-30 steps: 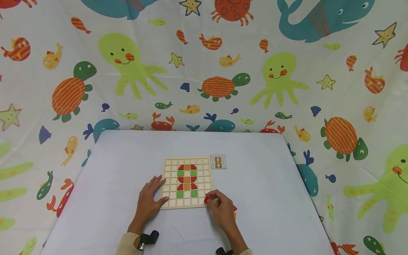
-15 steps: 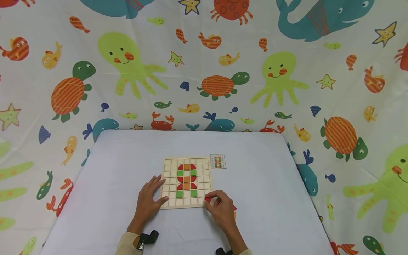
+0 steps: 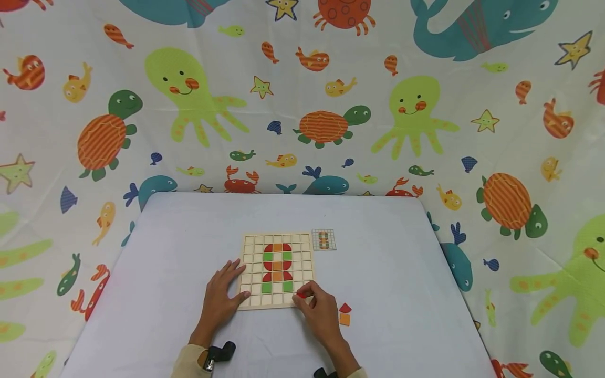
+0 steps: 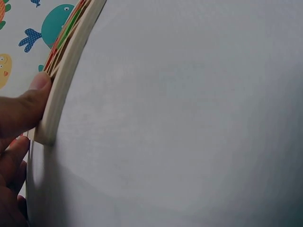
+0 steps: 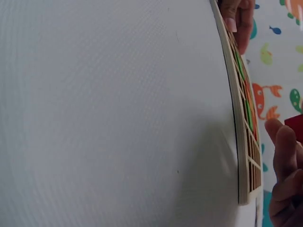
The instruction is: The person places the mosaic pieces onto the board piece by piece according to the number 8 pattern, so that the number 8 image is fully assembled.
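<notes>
A wooden grid board (image 3: 250,255) lies on the table, with red, orange and green tiles set in its middle columns. My left hand (image 3: 221,293) rests at the board's left side, fingers extended along the edge and thumb on the frame near the front corner. In the left wrist view, the thumb (image 4: 35,97) presses on the board's rim. Between thumb and fingertips, my right hand (image 3: 321,315) pinches a small red tile (image 5: 296,126) over the board's front right part; fingers hide much of its shape. A red quarter-round tile (image 3: 345,307) and an orange square tile (image 3: 344,319) lie right of this hand.
A small pattern card (image 3: 323,240) with a printed grid lies against the board's far right corner. White cloth covers the table (image 3: 387,252). Behind it hangs a curtain (image 3: 283,105) printed with sea animals. Both wrists carry black camera mounts.
My right hand has shifted left with the red tile, from the board's right edge to over its front cells. The loose red and orange tiles are now uncovered. The left hand stays put.
</notes>
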`<action>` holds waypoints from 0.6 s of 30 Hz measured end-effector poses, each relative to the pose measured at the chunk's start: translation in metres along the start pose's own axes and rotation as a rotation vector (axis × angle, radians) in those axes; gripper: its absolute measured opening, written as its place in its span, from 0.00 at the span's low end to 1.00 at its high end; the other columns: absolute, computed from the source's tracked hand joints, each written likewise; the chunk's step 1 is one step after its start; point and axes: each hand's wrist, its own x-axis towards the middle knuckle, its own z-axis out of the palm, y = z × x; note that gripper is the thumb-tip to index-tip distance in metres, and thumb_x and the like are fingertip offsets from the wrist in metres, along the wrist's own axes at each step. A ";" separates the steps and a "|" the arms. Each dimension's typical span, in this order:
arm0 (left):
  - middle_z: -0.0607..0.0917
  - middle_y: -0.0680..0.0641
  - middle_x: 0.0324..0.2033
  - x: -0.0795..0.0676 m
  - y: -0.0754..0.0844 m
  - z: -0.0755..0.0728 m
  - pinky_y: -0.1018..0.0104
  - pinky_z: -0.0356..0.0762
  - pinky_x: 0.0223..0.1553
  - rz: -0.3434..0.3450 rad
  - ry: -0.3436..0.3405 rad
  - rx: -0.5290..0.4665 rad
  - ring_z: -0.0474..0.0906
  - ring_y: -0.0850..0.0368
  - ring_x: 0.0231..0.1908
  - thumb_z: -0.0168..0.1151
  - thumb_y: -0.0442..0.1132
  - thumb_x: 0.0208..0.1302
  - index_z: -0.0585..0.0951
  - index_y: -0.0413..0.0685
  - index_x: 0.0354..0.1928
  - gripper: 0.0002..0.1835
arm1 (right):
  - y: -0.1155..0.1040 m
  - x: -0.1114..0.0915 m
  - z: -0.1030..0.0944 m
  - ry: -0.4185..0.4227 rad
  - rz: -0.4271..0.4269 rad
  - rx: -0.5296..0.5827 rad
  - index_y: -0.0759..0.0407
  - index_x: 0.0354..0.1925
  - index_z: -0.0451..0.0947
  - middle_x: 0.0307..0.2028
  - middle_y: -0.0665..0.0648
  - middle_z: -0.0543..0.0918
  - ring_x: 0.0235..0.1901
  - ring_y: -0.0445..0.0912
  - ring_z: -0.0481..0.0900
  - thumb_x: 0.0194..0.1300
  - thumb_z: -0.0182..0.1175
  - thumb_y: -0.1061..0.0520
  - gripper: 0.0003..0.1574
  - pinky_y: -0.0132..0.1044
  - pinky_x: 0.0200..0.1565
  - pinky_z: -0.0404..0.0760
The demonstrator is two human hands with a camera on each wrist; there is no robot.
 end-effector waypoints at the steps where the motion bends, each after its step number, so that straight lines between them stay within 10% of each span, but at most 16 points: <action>1: 0.74 0.39 0.76 0.000 0.000 0.000 0.25 0.55 0.76 0.000 0.000 -0.001 0.63 0.33 0.78 0.81 0.41 0.55 0.78 0.47 0.71 0.40 | 0.000 0.000 0.001 -0.014 0.001 0.002 0.41 0.42 0.82 0.33 0.42 0.90 0.21 0.34 0.71 0.70 0.72 0.50 0.06 0.26 0.23 0.72; 18: 0.74 0.39 0.76 -0.001 0.004 -0.002 0.25 0.54 0.76 0.010 0.011 -0.012 0.63 0.32 0.78 0.81 0.41 0.55 0.79 0.47 0.71 0.40 | -0.013 0.002 0.028 -0.065 -0.084 0.040 0.46 0.42 0.87 0.29 0.45 0.86 0.24 0.32 0.71 0.69 0.72 0.57 0.05 0.25 0.28 0.72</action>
